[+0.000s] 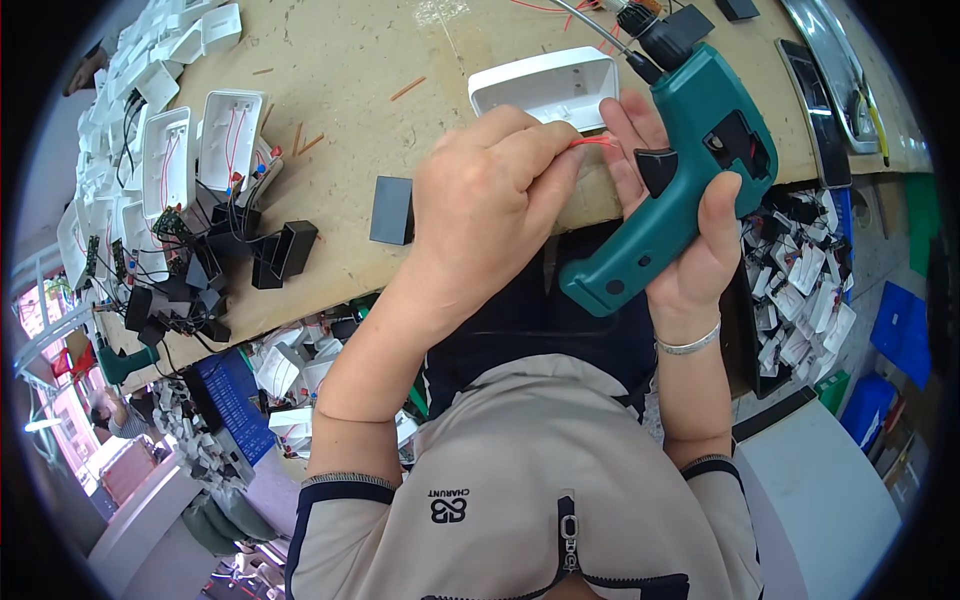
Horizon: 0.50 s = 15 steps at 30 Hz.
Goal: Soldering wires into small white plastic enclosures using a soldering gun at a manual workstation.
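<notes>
In the upper middle, my left hand point(495, 185) pinches a thin red wire point(593, 141) near an open white plastic box point(545, 82). My right hand point(698, 268) holds a green plastic gun-shaped tool point(690, 112). I think I'm readying the wire; next, its end needs holding steady.
</notes>
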Available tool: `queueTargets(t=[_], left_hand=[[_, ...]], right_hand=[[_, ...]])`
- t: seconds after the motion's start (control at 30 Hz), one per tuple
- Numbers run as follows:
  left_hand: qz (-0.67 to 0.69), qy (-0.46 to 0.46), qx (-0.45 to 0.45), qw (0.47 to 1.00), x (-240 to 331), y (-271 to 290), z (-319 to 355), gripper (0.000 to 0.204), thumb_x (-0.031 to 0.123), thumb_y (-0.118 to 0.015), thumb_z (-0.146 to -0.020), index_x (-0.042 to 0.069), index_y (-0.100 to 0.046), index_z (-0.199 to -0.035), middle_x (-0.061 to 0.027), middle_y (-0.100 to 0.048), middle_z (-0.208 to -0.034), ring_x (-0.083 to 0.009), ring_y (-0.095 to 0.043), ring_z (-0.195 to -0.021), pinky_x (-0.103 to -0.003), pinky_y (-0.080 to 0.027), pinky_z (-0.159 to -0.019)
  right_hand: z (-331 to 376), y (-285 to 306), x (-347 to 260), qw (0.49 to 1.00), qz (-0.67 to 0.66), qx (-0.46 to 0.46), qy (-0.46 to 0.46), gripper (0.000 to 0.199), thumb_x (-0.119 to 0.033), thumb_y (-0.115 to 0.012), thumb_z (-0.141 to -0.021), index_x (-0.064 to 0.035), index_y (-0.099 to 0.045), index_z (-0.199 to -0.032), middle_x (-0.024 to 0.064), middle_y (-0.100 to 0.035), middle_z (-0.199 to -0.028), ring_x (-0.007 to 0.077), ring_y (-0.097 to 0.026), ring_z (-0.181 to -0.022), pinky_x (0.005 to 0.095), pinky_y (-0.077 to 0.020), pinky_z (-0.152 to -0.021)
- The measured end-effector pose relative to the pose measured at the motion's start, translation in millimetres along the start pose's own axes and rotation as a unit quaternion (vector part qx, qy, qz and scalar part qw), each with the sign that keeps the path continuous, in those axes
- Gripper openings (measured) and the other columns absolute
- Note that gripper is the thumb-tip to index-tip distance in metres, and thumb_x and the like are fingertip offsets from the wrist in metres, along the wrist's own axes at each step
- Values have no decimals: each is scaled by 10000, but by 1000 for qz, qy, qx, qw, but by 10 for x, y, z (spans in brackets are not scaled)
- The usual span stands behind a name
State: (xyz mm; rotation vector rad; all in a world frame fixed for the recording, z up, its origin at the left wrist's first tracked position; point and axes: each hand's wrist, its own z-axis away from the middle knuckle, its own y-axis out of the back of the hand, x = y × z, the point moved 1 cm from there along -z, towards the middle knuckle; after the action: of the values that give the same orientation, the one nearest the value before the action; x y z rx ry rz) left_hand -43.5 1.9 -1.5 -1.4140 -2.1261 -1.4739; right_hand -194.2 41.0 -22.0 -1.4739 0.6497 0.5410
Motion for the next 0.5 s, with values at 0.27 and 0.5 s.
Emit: queueTargets(t=[0.27, 0.5], left_hand=[[-131, -101, 51, 985, -56, -43, -60, 119, 119, -673, -657, 110, -631, -769, 22, -475, -614, -156, -486, -589, -318, -288, -622], [-141, -81, 111, 980, -55, -48, -157, 83, 100, -683, -637, 65, -642, -700, -76, -549, -882, -201, -525, -789, -331, -322, -747]], right_hand=[[-27, 19, 18, 1000, 1, 2, 6, 818, -471, -572, -794, 17, -216, -1347, 242, -257, -1370, 368, -250, -1285, 416, -248, -1072], [21, 25, 2, 1000, 9, -2, 14, 815, -479, -568, -794, -6, -214, -1356, 242, -257, -1371, 373, -263, -1278, 428, -282, -1050]])
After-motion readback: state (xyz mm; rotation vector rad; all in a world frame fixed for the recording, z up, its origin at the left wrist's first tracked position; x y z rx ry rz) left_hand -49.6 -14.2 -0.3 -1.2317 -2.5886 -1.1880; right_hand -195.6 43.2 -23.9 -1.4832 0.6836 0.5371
